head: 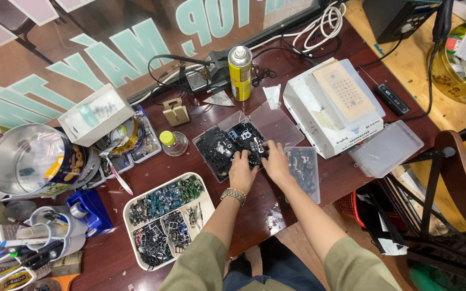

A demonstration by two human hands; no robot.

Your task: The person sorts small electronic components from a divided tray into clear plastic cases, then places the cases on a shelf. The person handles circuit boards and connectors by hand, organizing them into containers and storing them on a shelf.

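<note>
Both hands in clear compartment box of black parts — white divided tray nearby

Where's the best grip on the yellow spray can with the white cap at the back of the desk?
Grip the yellow spray can with the white cap around its mid body, coming from the front right. It stands upright, and its round, straight-sided body suits a wrap-around grip. A small wooden block and black cables crowd its left, and a white machine stands off to the right.
</note>
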